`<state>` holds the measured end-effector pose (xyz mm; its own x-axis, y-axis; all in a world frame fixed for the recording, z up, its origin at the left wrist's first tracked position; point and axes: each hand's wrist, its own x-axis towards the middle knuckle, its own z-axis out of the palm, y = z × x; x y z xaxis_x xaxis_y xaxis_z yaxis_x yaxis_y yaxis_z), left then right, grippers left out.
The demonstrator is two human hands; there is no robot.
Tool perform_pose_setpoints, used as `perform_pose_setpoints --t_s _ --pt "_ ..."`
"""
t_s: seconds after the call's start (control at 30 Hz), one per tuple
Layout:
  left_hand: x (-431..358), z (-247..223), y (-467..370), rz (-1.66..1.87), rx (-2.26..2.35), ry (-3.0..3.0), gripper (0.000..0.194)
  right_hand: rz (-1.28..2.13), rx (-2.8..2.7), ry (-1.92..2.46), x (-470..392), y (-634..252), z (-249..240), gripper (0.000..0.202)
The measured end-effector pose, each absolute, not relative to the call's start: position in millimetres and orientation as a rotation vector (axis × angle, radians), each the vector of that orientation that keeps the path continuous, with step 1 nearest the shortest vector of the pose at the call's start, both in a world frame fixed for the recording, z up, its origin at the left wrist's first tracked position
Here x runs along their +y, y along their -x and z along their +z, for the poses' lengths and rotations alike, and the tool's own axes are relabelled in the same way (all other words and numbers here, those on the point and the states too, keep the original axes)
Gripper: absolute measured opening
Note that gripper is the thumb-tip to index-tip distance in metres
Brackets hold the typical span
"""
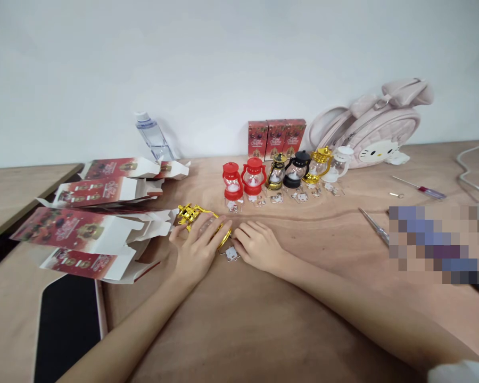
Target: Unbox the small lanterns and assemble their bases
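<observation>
A shiny gold mini lantern point(189, 214) lies on its side on the table, its top to the left and its round base to the right. My left hand point(199, 247) rests over its clear middle with the fingers bent round it, covering much of the body. Close beside the base, my right hand point(260, 246) has its fingers curled down toward the table; their tips are partly hidden. A small clear piece with a white patch point(231, 254) lies between my hands. Behind, a row of upright mini lanterns includes a red lantern point(254, 176), a black lantern point(297, 170) and a white lantern point(339, 165).
Opened red-and-white cardboard boxes point(104, 229) pile up at left, above a dark-screened phone point(67, 330). Along the wall stand a bottle point(154, 135), three red boxes point(277, 139) and a pink bag point(383, 135). A screwdriver point(431, 192) and tweezers point(373, 226) lie at right.
</observation>
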<state>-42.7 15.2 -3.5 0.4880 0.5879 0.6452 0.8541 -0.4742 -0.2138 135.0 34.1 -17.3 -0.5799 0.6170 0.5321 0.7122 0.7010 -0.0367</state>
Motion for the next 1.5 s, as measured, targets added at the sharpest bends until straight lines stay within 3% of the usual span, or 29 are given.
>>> perform_pose_setpoints --t_s 0.67,0.93,1.13,1.33,1.5 --pt "14 3 39 -0.503 -1.153 2.196 0.059 -0.098 -2.477 1.050 35 -134 -13 0.013" --pt "40 28 50 -0.890 -1.691 2.199 0.042 -0.055 -2.473 1.057 35 -133 -12 0.018" --pt "49 28 58 -1.055 -1.716 2.337 0.040 0.104 -2.402 1.028 33 -133 -11 0.016" --pt "51 35 62 -0.740 -1.540 2.274 0.035 0.478 -2.103 1.102 39 -136 -9 0.007" --pt "53 46 60 -0.234 -1.161 2.329 0.046 0.721 -1.779 1.252 64 -145 -17 0.021"
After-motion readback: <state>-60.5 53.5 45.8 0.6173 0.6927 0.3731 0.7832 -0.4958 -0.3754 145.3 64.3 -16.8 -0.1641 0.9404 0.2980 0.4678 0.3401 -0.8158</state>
